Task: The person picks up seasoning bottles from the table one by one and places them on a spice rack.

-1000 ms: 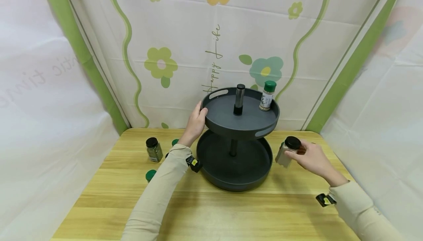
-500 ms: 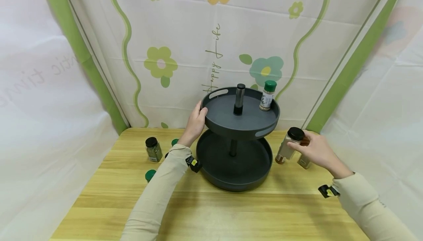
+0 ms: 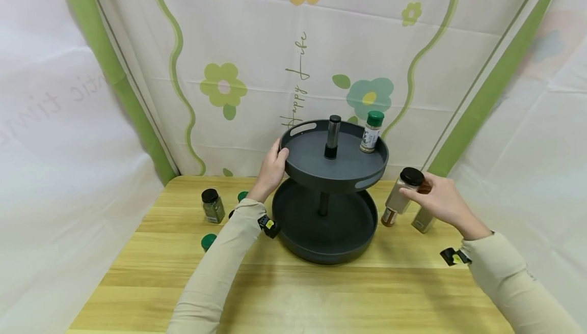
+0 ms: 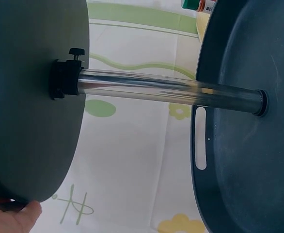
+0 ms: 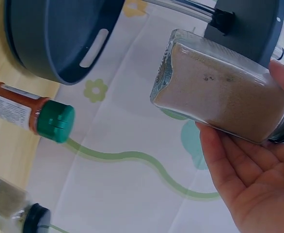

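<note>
With its thumb at the rim, my left hand (image 3: 271,171) grips the left side of the two-tier dark grey turntable tray (image 3: 337,175). In the left wrist view only part of that hand (image 4: 13,217) shows, against the upper tier's edge. My right hand (image 3: 442,199) holds a square glass spice jar (image 3: 398,196) by its upper part, raised off the table right of the tray. Pale brown powder fills the jar (image 5: 224,92), which has a black lid. A green-capped spice bottle (image 3: 370,133) stands on the upper tier at the right.
Below my right hand stand a green-capped bottle (image 5: 23,111) of reddish spice and another black-lidded jar (image 3: 422,222). Left of the tray are a black-lidded jar (image 3: 213,206) of green herbs and green-capped bottles (image 3: 208,242), partly hidden by my left arm. A printed curtain hangs behind.
My right hand has lifted the spice jar up and slightly right, uncovering the bottle and jar behind it. My left hand stays on the upper tier's rim.
</note>
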`<act>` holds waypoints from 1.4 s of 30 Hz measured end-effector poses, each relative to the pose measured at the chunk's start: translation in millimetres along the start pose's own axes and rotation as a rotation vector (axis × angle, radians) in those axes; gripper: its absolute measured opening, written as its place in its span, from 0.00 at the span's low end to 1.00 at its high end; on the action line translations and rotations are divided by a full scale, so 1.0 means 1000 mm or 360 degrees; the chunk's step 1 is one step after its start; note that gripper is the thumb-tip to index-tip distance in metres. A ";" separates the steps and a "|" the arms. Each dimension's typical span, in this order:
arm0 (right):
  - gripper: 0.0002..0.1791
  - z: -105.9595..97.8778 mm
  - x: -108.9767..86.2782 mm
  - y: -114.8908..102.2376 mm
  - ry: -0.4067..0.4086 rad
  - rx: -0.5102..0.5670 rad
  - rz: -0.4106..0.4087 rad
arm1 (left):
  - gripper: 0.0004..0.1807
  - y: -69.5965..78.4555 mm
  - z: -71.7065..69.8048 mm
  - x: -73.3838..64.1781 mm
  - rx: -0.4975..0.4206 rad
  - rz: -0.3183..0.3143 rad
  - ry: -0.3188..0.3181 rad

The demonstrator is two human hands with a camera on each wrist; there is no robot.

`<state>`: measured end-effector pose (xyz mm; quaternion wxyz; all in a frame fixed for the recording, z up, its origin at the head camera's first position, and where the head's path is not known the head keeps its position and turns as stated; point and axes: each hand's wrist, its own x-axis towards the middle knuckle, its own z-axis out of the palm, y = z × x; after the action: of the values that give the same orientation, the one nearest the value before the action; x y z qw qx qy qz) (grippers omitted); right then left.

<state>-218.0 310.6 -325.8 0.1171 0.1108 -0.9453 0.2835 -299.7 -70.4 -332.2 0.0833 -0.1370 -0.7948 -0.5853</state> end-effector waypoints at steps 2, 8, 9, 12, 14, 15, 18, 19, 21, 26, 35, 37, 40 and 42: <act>0.26 -0.003 0.002 -0.002 0.0010 0.0006 -0.0010 | 0.32 0.000 0.000 0.000 0.0005 0.0002 0.0003; 0.25 -0.010 0.006 -0.008 0.0048 -0.0036 -0.0007 | 0.31 0.000 0.000 0.000 0.0020 0.0012 0.0022; 0.25 -0.012 0.007 -0.008 0.0047 -0.0034 -0.0006 | 0.31 0.000 0.000 0.000 0.0020 0.0013 0.0023; 0.26 -0.015 0.008 -0.010 0.0038 -0.0037 -0.0002 | 0.31 0.000 0.000 0.000 0.0022 0.0015 0.0016; 0.26 -0.017 0.009 -0.011 0.0035 -0.0037 0.0000 | 0.32 0.001 0.000 0.000 0.0019 0.0015 0.0011; 0.26 -0.018 0.010 -0.011 0.0035 -0.0035 0.0000 | 0.32 0.001 0.000 0.000 0.0017 0.0013 0.0007; 0.25 -0.021 0.012 -0.010 0.0049 -0.0037 -0.0012 | 0.32 0.001 0.000 -0.001 0.0008 0.0007 0.0007; 0.25 -0.022 0.013 -0.010 0.0060 -0.0037 -0.0014 | 0.32 0.001 0.000 0.000 0.0004 0.0009 0.0009; 0.24 -0.025 0.014 -0.010 0.0083 -0.0033 -0.0023 | 0.32 0.001 0.001 0.000 0.0000 0.0007 0.0012; 0.23 -0.033 0.018 -0.011 0.0124 -0.0046 -0.0038 | 0.32 0.001 0.001 0.000 0.0006 -0.0001 0.0016; 0.22 -0.048 0.028 -0.022 0.0131 -0.0068 -0.0030 | 0.32 0.002 0.000 -0.002 0.0010 -0.0009 0.0027; 0.23 -0.051 0.031 -0.025 0.0137 -0.0072 -0.0016 | 0.32 0.002 0.000 -0.002 0.0016 -0.0008 0.0025; 0.24 -0.055 0.034 -0.028 0.0155 -0.0087 -0.0011 | 0.32 0.002 0.000 -0.002 0.0029 -0.0009 0.0029; 0.25 -0.057 0.036 -0.031 0.0161 -0.0089 -0.0011 | 0.32 0.002 0.000 -0.002 0.0030 -0.0009 0.0031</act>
<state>-234.2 311.9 -253.2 0.1686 0.0962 -0.9454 0.2617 -297.1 -69.9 -331.0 0.0907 -0.1282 -0.7998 -0.5793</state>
